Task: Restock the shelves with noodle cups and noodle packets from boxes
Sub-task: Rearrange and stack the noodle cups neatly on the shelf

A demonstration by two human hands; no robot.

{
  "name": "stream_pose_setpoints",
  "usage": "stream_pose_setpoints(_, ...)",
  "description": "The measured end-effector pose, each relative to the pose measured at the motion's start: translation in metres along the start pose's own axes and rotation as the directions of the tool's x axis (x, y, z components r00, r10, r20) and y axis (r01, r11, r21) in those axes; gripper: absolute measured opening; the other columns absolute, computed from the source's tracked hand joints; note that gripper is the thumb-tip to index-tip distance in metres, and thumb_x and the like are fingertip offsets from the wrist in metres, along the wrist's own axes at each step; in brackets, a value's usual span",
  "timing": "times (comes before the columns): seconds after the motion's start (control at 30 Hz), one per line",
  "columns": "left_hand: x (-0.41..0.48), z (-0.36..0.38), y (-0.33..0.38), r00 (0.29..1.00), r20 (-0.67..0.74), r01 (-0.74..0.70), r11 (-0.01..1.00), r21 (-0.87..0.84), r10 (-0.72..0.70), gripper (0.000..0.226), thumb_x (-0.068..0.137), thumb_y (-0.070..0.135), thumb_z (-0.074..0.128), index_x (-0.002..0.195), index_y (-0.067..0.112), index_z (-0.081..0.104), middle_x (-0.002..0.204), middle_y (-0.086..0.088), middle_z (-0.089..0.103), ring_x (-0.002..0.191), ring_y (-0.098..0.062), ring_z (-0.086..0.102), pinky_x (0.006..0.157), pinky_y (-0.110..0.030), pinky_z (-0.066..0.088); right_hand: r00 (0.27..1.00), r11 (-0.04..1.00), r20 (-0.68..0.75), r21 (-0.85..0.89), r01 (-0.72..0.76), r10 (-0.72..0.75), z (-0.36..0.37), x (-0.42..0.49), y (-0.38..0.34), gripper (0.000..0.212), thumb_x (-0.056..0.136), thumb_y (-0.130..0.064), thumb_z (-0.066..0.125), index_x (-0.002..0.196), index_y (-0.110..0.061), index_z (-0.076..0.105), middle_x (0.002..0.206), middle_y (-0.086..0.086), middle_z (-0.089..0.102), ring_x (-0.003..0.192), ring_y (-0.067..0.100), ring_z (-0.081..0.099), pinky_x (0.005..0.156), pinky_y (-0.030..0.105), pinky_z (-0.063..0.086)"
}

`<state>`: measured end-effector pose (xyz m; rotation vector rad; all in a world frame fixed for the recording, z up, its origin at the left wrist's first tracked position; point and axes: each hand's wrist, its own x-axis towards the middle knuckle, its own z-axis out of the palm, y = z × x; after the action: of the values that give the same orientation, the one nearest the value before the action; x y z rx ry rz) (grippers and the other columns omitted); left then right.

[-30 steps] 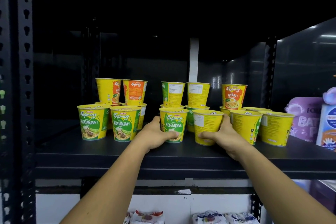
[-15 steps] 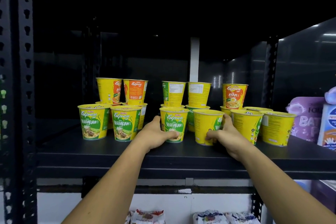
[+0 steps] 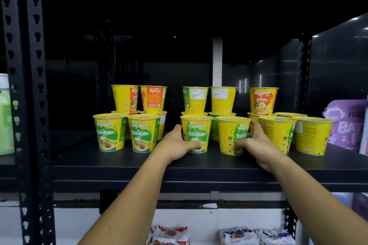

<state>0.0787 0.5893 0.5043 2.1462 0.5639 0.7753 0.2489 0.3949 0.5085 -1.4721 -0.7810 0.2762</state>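
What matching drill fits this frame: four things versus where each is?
Things:
1 left hand
2 right hand
3 rightmost AYAM cup
4 noodle packets

Places:
A below the shelf
B grips fourth front cup from left
C upper tier, far right
D grips third front cup from left

Pairs: 1-D, 2-B, 3-C, 4-A

Yellow-green noodle cups (image 3: pixel 196 134) on black shelf (image 3: pixel 139 167).
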Motion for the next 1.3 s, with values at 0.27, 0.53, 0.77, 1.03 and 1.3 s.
stream_pose_setpoints(0.27, 0.001, 0.000, 0.000, 1.000, 0.003, 0.009, 1.000, -0.005, -0.009, 0.066, 0.074, 0.046, 0.089, 0.125, 0.033, 0.049, 0.118, 0.009, 0.070, 0.109, -0.012, 0.067, 0.104, -0.043, 0.053, 1.000, 0.999, 0.014, 0.027, -0.022, 0.022, 0.001, 0.001, 0.000, 0.121, 0.077, 0.015, 0.075, 0.163, -0.029, 0.003, 0.122, 0.011, 0.065, 0.109, 0.025, 0.066, 0.102, 0.044, 0.049)
stream_pose_setpoints(0.53, -0.003, 0.000, 0.003, 1.000, -0.003, 0.012, 1.000, 0.005, -0.012, 0.066, 0.076, 0.045, 0.088, 0.127, 0.031, 0.049, 0.119, 0.008, 0.069, 0.109, -0.013, 0.066, 0.103, -0.042, 0.052, 1.000, 1.000, 0.008, 0.018, 0.015, -0.015, 0.003, -0.006, -0.005, 0.120, 0.075, 0.014, 0.079, 0.162, -0.026, 0.007, 0.108, 0.001, 0.062, 0.098, 0.016, 0.063, 0.097, 0.039, 0.047)
stream_pose_setpoints(0.77, -0.002, 0.000, 0.003, 1.000, -0.002, 0.003, 1.000, 0.011, -0.003, 0.066, 0.076, 0.047, 0.088, 0.127, 0.032, 0.049, 0.121, 0.007, 0.069, 0.111, -0.014, 0.066, 0.104, -0.043, 0.052, 1.000, 1.000, -0.030, 0.002, 0.002, -0.002, 0.002, -0.002, 0.000, 0.123, 0.071, 0.013, 0.082, 0.161, -0.032, 0.010, 0.116, 0.009, 0.065, 0.107, 0.025, 0.065, 0.105, 0.047, 0.048)
stream_pose_setpoints(1.03, -0.003, 0.000, 0.002, 1.000, 0.003, -0.005, 1.000, 0.012, 0.005, 0.064, 0.076, 0.047, 0.088, 0.125, 0.033, 0.048, 0.119, 0.009, 0.069, 0.108, -0.012, 0.066, 0.103, -0.042, 0.052, 1.000, 1.000, -0.021, 0.006, -0.009, 0.010, 0.000, 0.007, 0.006, 0.123, 0.071, 0.015, 0.079, 0.159, -0.042, 0.014, 0.129, 0.013, 0.063, 0.114, 0.030, 0.064, 0.108, 0.054, 0.047)
stream_pose_setpoints(1.3, -0.003, -0.001, 0.003, 1.000, 0.006, -0.003, 1.000, -0.012, 0.004, 0.065, 0.075, 0.046, 0.089, 0.124, 0.034, 0.048, 0.116, 0.010, 0.068, 0.107, -0.012, 0.065, 0.100, -0.038, 0.052, 1.000, 1.000, -0.019, -0.017, 0.008, -0.008, 0.003, 0.001, 0.004, 0.128, 0.066, 0.012, 0.085, 0.158, -0.043, 0.015, 0.128, 0.014, 0.062, 0.113, 0.030, 0.065, 0.108, 0.051, 0.047)
